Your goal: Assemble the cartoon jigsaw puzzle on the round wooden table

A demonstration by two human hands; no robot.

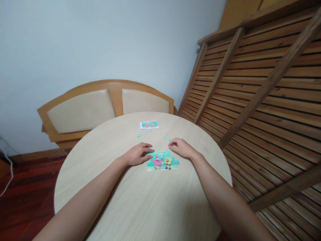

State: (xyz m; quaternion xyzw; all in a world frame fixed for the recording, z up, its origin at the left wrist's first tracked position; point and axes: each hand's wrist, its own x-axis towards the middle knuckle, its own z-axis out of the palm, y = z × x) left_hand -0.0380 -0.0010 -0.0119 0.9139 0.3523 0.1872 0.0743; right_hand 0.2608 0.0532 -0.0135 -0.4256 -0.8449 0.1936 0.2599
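Observation:
A partly joined jigsaw puzzle with a pink starfish figure, a yellow square figure and a turquoise background lies on the table. Its right and upper edges are uneven. My left hand rests at its upper left, fingers stretched out and touching that corner. Just beyond the puzzle's upper right, my right hand has thumb and fingertips pinched together; whatever is between them is too small to make out. A loose turquoise puzzle piece lies close by, and another sits right by the right fingertips.
Farther back on the round wooden table is a picture card showing the same figures. Several loose turquoise pieces are scattered before it. A padded headboard stands behind the table, and a slatted wooden panel leans at the right.

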